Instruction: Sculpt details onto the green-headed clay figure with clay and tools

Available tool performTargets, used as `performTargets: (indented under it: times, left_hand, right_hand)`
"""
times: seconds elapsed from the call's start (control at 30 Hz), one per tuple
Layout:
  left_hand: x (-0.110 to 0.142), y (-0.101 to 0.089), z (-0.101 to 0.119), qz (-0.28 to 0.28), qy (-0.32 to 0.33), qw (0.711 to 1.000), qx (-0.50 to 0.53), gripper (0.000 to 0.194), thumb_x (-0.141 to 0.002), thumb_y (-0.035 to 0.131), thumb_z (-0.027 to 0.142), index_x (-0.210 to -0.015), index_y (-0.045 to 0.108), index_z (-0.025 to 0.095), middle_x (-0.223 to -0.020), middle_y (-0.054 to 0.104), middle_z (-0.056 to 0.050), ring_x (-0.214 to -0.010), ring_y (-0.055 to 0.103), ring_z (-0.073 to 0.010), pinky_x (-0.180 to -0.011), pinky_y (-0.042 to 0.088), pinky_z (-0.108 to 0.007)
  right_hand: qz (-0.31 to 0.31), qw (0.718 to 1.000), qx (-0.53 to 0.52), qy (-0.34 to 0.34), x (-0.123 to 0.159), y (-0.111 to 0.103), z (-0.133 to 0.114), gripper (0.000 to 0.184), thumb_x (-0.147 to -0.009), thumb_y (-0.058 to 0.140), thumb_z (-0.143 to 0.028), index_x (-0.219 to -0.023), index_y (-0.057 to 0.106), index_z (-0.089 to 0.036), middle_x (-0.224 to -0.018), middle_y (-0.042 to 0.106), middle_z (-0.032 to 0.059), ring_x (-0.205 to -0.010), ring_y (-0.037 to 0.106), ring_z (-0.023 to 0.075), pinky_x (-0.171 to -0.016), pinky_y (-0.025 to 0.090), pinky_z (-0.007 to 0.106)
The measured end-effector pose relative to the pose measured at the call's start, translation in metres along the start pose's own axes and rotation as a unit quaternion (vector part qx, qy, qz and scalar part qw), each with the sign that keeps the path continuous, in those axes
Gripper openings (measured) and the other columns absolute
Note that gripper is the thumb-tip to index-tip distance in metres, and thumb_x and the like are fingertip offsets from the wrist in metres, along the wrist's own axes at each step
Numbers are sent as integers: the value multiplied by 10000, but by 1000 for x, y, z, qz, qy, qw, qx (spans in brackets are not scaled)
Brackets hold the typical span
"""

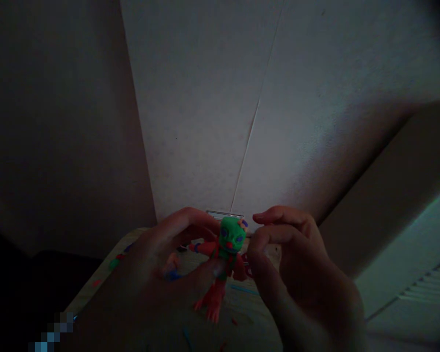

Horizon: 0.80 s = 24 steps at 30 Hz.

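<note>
Fingers of the left hand (146, 264) pinch the figure (225, 255) above the table (256, 327), its head (233, 234), arms (206, 248) and legs (215, 296) formed (what remains is unclear). Beside it, the right hand (300, 278) presses thumb against fingertip, contents hidden.

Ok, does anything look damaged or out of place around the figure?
Nothing looks broken or spilled; the green-headed figure in the left hand appears whole. Slightly untidy: a red scrap and a blue strip lie loose on the tabletop. It's too dim to rule out small flaws.
</note>
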<state>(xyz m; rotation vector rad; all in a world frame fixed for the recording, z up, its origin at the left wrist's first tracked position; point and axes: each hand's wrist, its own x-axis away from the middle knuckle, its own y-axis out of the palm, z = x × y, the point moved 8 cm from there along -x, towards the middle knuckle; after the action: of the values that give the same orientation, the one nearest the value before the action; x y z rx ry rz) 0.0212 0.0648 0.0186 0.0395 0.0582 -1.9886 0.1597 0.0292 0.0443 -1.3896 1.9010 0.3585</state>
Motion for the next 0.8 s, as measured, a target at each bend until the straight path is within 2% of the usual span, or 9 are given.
performTargets:
  times: [0.27,0.43,0.5,0.6,0.67,0.8]
  left_hand:
    - [1,-2,-1,8,11,1000,-3,170,-770,676,367,-900,647,262,-708,704,32,-486,635,-130,-479,494,-219]
    - [1,-12,7,58,71,994,-53,131,-747,705,298,-868,672,263,-813,748,30,-820,716,-198,-746,561,-257]
    - [0,-12,6,47,85,994,-58,140,-754,693,301,-884,671,254,-773,746,25,-811,718,-210,-722,569,-265]
    - [0,-10,8,31,114,992,-48,172,-749,678,314,-908,666,249,-686,724,28,-719,717,-218,-604,566,-259]
    - [1,-14,4,62,87,993,-59,176,-776,655,322,-938,667,256,-779,744,10,-781,719,-227,-642,571,-276]
    - [5,-17,3,101,59,990,-80,199,-746,684,335,-933,678,267,-922,753,-13,-923,704,-260,-722,574,-299]
  right_hand:
    - [21,999,6,30,0,-6,5,124,-809,643,-241,-686,653,-241,-957,588,34,-881,599,191,-688,505,292]
    - [29,999,2,28,-1,-11,8,130,-826,616,-228,-696,623,-238,-960,592,31,-934,595,196,-675,497,269]
    - [57,998,-1,34,0,-18,11,65,-820,617,-198,-781,613,-250,-997,593,28,-945,596,191,-681,498,266]
    - [73,996,5,45,1,-25,17,112,-820,620,-182,-893,609,-266,-1031,601,31,-961,602,195,-719,505,280]
    - [36,998,7,55,1,-21,19,106,-849,600,-215,-933,620,-276,-1006,621,30,-921,621,191,-693,508,275]
    - [-91,992,-11,87,1,1,20,166,-882,578,-311,-1038,623,-281,-996,673,31,-861,657,193,-660,526,280]
